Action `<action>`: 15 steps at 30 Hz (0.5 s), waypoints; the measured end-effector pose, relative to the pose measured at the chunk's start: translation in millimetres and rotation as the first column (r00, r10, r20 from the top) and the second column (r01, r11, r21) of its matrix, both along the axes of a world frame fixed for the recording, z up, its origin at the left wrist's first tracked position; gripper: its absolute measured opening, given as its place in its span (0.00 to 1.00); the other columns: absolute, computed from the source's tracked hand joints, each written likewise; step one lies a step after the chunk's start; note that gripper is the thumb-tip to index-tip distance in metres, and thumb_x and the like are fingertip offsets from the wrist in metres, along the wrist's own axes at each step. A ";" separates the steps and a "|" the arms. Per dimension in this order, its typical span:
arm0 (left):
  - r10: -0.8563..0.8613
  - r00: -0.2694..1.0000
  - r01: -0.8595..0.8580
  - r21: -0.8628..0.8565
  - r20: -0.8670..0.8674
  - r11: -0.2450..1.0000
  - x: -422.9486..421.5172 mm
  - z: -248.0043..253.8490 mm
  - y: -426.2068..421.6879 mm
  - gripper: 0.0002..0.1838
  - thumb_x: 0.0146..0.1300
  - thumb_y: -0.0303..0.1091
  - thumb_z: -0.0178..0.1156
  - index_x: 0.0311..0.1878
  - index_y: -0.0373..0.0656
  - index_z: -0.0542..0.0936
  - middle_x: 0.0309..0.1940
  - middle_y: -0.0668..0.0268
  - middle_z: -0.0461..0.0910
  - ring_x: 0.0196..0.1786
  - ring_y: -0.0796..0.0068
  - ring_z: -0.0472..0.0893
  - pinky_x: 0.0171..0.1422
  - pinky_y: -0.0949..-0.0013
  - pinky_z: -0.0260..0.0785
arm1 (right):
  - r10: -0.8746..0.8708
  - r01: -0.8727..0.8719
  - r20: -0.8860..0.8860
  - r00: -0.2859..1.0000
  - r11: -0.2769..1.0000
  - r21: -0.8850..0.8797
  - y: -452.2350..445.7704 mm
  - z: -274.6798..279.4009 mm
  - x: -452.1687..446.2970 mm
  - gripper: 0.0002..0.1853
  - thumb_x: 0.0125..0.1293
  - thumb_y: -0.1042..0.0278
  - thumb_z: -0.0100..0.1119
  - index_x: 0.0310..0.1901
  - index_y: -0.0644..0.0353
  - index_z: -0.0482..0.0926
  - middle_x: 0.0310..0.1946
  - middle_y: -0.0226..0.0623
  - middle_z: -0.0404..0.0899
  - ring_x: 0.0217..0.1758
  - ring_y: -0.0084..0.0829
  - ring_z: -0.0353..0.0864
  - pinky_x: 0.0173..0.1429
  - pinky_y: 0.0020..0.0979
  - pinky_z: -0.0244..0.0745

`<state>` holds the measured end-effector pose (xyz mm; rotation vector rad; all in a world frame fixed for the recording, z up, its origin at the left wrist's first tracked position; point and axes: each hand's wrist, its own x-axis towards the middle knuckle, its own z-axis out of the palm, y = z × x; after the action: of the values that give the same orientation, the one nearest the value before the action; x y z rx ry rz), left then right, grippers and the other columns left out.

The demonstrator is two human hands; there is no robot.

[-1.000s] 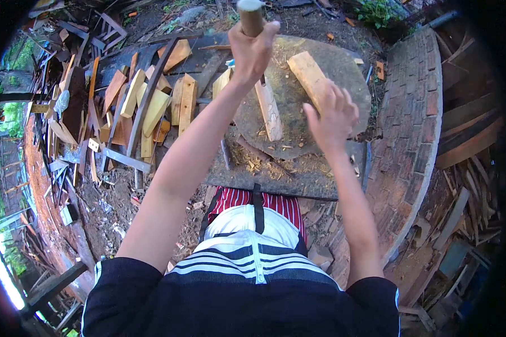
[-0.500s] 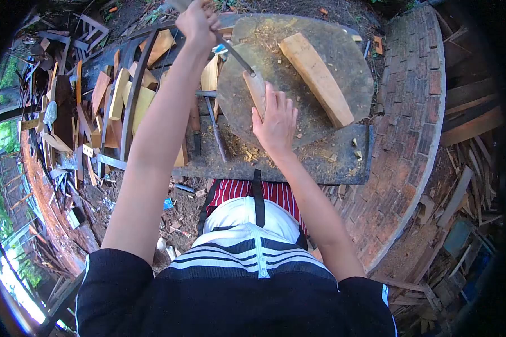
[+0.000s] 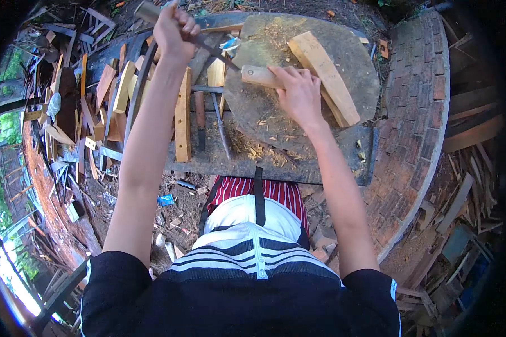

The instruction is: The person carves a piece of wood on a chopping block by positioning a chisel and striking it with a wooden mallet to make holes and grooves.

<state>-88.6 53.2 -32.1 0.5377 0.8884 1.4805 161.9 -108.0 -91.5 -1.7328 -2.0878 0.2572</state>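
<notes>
Wooden and pale, the stick (image 3: 258,77) jutted leftward over the stump (image 3: 256,39) from between the right hand (image 3: 305,95)'s clamped thumb and fingers, while the left hand (image 3: 174,32)'s fingers wrapped a tool (image 3: 147,10).

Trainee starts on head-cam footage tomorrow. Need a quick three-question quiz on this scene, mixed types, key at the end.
1. True or false: the left hand holds a tool with a metal shaft.
2. Fill in: the right hand grips a short, rounded piece of ____.
3. The large block lies on:
A) the bricks
B) the round board
C) the bare ground

Key: 1 true; 2 wood; 3 B.
</notes>
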 end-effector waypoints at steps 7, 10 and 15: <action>-0.055 0.980 0.104 0.257 -0.191 0.961 66.4 34.0 -21.6 0.25 0.74 0.52 0.65 0.28 0.49 0.67 0.12 0.74 0.61 0.10 0.79 0.62 0.13 0.72 0.53 | 0.021 -0.018 0.037 0.999 0.997 -0.077 -0.3 -0.4 1.7 0.36 0.62 0.73 0.70 0.72 0.35 0.75 0.55 0.28 0.83 0.56 0.39 0.79 0.61 0.47 0.70; -0.096 0.961 0.171 0.289 -0.258 0.942 77.0 33.7 -26.4 0.26 0.73 0.53 0.66 0.27 0.48 0.67 0.12 0.74 0.62 0.09 0.80 0.62 0.13 0.73 0.54 | 0.017 -0.015 0.032 0.999 0.997 -0.072 -0.5 -1.2 2.8 0.36 0.62 0.73 0.70 0.72 0.34 0.75 0.55 0.28 0.83 0.55 0.39 0.79 0.60 0.46 0.70; -0.095 0.946 0.183 0.270 -0.310 0.945 84.8 31.6 -28.3 0.27 0.72 0.54 0.67 0.26 0.48 0.67 0.13 0.75 0.62 0.10 0.81 0.62 0.13 0.74 0.54 | 0.012 -0.011 0.021 1.000 0.999 -0.051 0.2 -7.0 3.1 0.36 0.62 0.72 0.70 0.72 0.34 0.75 0.55 0.27 0.83 0.55 0.39 0.79 0.61 0.45 0.69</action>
<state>-3.8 24.9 -0.5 1.0457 0.8385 1.4312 165.1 -107.8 -98.5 -1.7601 -2.1242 0.2991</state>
